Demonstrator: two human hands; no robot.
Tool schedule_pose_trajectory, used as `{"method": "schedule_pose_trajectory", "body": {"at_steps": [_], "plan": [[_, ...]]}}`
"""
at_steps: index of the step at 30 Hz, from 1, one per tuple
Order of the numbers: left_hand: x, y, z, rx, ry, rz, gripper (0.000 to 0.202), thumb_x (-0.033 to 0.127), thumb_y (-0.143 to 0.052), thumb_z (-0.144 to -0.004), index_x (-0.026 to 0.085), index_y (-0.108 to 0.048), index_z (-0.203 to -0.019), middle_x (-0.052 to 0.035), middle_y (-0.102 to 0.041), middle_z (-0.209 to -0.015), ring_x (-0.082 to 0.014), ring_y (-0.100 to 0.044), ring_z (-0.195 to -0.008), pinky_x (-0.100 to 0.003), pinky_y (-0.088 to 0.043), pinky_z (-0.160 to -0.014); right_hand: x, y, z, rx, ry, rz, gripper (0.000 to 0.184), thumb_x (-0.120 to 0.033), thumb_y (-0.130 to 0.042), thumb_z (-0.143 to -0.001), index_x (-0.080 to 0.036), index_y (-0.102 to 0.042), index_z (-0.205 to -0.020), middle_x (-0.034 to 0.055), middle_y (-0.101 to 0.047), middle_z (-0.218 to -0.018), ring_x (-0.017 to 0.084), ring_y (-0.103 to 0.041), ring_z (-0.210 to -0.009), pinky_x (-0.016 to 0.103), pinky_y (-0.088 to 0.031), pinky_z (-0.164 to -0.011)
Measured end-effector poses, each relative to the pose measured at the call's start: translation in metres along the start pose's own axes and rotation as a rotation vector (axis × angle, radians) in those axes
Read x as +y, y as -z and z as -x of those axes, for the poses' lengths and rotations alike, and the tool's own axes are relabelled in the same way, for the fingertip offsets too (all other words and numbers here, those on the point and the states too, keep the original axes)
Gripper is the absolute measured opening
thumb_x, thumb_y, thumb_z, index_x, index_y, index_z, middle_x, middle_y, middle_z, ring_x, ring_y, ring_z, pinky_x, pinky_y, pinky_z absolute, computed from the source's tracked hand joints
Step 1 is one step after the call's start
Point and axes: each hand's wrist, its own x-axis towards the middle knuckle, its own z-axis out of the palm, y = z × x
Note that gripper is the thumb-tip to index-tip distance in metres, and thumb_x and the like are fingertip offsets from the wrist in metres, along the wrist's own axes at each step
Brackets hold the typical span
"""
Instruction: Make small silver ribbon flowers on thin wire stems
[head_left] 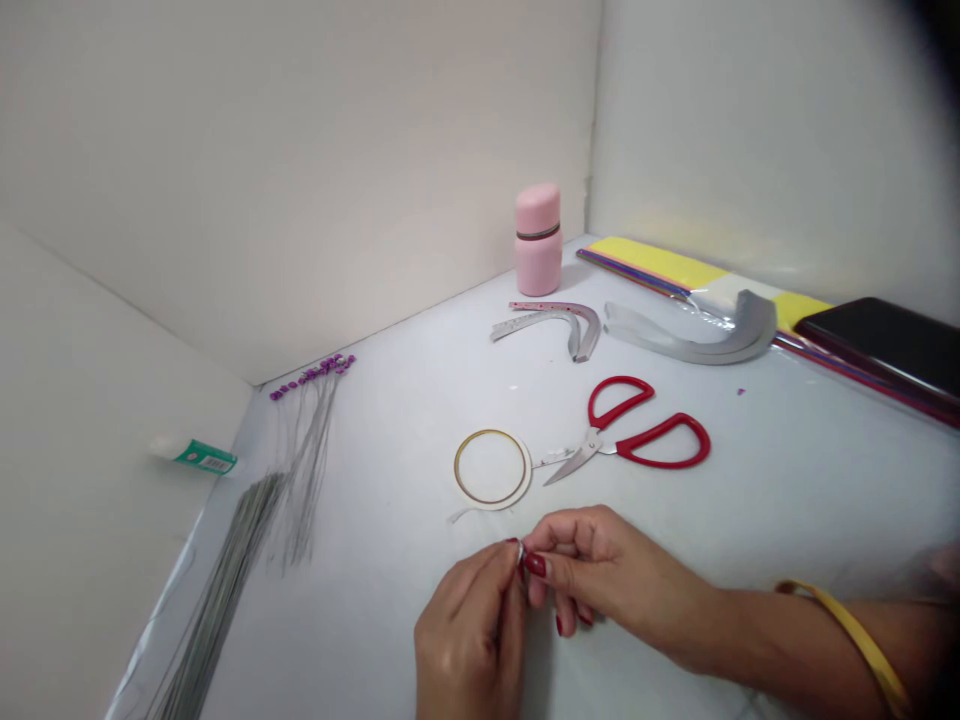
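Note:
My left hand and my right hand meet at the lower middle, fingertips pinched together. Between them shows a small pale, shiny piece, mostly hidden by the fingers; its kind cannot be made out. Just beyond the fingertips lies a roll of narrow white tape with a loose end pulled out. Red-handled scissors rest to its right, blades parted. At the left are thin wires with purple tips and a thick bundle of bare grey wires.
A pink flask stands near the back corner. Before it lie curved patterned strips and a bent bundle of silvery strips. Coloured sheets and a dark phone lie along the right wall. A green-labelled tube sits at the left edge.

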Motion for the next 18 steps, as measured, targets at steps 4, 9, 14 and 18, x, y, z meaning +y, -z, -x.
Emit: {"method": "schedule_pose_trajectory", "body": {"at_steps": [4,9,14,18], "plan": [[-0.002,0.0,0.002,-0.026,0.066,0.132,0.033,0.005,-0.052,-0.076,0.022,-0.067,-0.1,-0.0052,-0.069,-0.097,-0.0144,-0.062,-0.09,-0.02,-0.045,-0.082,-0.002,0.0,0.002,0.006,0.015,-0.019,0.019,-0.031,-0.057,-0.078,-0.012,-0.057,-0.075,-0.0015,-0.058,-0.064,0.005,-0.05,-0.048,0.017,-0.029,-0.044],[0.001,0.004,-0.007,-0.063,0.485,0.436,0.017,0.02,-0.057,-0.08,0.026,-0.069,-0.09,-0.0005,-0.068,-0.083,-0.0115,-0.062,-0.077,-0.018,-0.046,-0.07,-0.002,0.0,0.002,-0.029,0.015,-0.016,0.025,-0.036,-0.058,-0.078,-0.012,-0.058,-0.079,0.0009,-0.061,-0.068,0.005,-0.051,-0.048,0.017,-0.03,-0.045],[0.002,0.007,-0.013,-0.152,0.526,0.515,0.011,0.023,-0.062,-0.076,0.023,-0.072,-0.08,-0.001,-0.061,-0.072,-0.0122,-0.058,-0.07,-0.019,-0.044,-0.064,0.0,0.002,-0.002,-0.048,0.013,0.014,0.025,-0.037,-0.059,-0.077,-0.012,-0.058,-0.075,0.0009,-0.062,-0.065,0.006,-0.052,-0.047,0.017,-0.03,-0.044],[0.0,0.012,-0.016,-0.218,0.55,0.567,0.009,0.022,-0.064,-0.074,0.022,-0.071,-0.08,-0.0027,-0.062,-0.075,-0.014,-0.058,-0.071,-0.021,-0.044,-0.064,-0.001,0.003,-0.001,-0.084,-0.015,-0.02,0.024,-0.036,-0.06,-0.076,-0.013,-0.057,-0.072,-0.0006,-0.06,-0.059,0.006,-0.052,-0.046,0.017,-0.029,-0.043]]}}
